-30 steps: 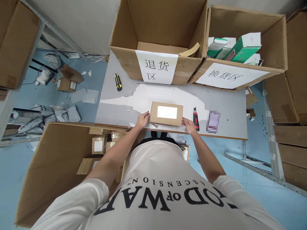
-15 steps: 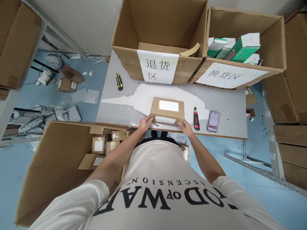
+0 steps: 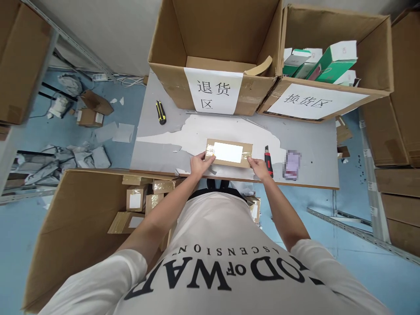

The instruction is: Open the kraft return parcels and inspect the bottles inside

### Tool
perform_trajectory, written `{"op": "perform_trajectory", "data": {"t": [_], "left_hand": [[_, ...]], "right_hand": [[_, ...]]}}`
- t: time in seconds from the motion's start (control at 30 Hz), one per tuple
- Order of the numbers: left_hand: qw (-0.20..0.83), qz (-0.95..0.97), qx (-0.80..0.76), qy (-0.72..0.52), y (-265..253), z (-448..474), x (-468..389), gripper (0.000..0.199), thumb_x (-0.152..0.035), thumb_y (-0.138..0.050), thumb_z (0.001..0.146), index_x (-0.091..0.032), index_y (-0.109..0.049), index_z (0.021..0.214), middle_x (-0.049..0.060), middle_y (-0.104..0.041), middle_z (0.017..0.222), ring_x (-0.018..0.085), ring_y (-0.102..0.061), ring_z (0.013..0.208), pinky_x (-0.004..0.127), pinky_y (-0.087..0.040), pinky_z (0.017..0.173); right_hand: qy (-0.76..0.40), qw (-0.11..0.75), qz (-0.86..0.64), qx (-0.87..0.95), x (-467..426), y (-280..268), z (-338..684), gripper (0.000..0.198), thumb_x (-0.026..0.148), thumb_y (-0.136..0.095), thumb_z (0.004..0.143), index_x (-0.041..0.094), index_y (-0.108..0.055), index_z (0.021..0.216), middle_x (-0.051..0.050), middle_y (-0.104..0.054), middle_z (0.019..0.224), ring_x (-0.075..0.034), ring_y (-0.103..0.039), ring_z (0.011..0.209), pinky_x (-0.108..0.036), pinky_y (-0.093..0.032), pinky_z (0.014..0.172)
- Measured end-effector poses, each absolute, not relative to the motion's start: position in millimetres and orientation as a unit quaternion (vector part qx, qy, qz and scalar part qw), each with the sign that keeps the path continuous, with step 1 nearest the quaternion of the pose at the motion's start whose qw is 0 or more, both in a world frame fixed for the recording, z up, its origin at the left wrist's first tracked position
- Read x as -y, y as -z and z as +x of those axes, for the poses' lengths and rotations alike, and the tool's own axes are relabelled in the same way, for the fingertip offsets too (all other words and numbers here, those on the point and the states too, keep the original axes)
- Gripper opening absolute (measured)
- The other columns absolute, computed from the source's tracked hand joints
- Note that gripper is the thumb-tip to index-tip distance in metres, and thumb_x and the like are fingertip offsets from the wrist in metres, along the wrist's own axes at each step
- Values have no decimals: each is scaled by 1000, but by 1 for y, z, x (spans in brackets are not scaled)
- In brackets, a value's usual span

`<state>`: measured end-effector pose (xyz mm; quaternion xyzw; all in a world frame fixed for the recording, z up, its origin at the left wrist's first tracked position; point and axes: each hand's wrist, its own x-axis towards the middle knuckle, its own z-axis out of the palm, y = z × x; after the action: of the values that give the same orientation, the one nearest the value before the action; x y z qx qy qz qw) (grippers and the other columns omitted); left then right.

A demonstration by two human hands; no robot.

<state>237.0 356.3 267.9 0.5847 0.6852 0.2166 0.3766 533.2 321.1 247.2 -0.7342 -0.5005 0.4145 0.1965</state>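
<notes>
A small brown cardboard box (image 3: 247,154) with a white label (image 3: 227,152) and clear tape at its ends is at the table's front edge. My left hand (image 3: 200,164) grips its left end, thumb on top near the label. At the right end, my right hand (image 3: 258,167) holds the corner between thumb and fingers. Just right of that hand lies a red and black utility knife (image 3: 268,162). A blurred-out purple object (image 3: 292,165) lies farther right. The yellow and black utility knife (image 3: 160,112) rests on the table's left part.
Two big open cartons stand at the back: one with a white sign (image 3: 214,91), the other carton (image 3: 341,87) holding green and white boxes (image 3: 334,63). A large open carton (image 3: 65,227) with several parcels is below the table (image 3: 315,153) at left. Shelving flanks both sides.
The box has been tilted, so its labelled face now shows broader and its front side no longer shows. Both hands have shifted with it, the left thumb moving onto the top.
</notes>
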Motion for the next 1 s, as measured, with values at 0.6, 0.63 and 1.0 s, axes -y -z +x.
{"op": "perform_trajectory", "data": {"t": [0.6,0.63,1.0], "left_hand": [[174,860,-464,-127,-264,252,-320,47,-36,-47,94,-16,-50,136,17,-45,147,28,-31,144,50,-18,118],[171,864,-457,-122,-262,253,-318,50,-36,-47,93,-16,-47,139,17,-43,149,28,-30,145,50,-17,118],[164,866,-458,-118,-252,254,-314,61,-40,-49,91,-15,-39,146,16,-38,152,29,-26,146,50,-14,119]], "right_hand": [[-216,178,-797,535,-349,-269,583,60,32,-27,94,12,-22,150,-21,-46,138,-28,-55,114,-44,-45,96],[-225,199,-759,578,-354,-284,573,60,33,-23,96,14,-16,153,-20,-45,140,-27,-57,110,-42,-47,94],[-264,-63,-374,887,-401,-342,456,50,32,-36,99,29,-33,150,-11,-62,119,-24,-63,97,-32,-46,82]]}}
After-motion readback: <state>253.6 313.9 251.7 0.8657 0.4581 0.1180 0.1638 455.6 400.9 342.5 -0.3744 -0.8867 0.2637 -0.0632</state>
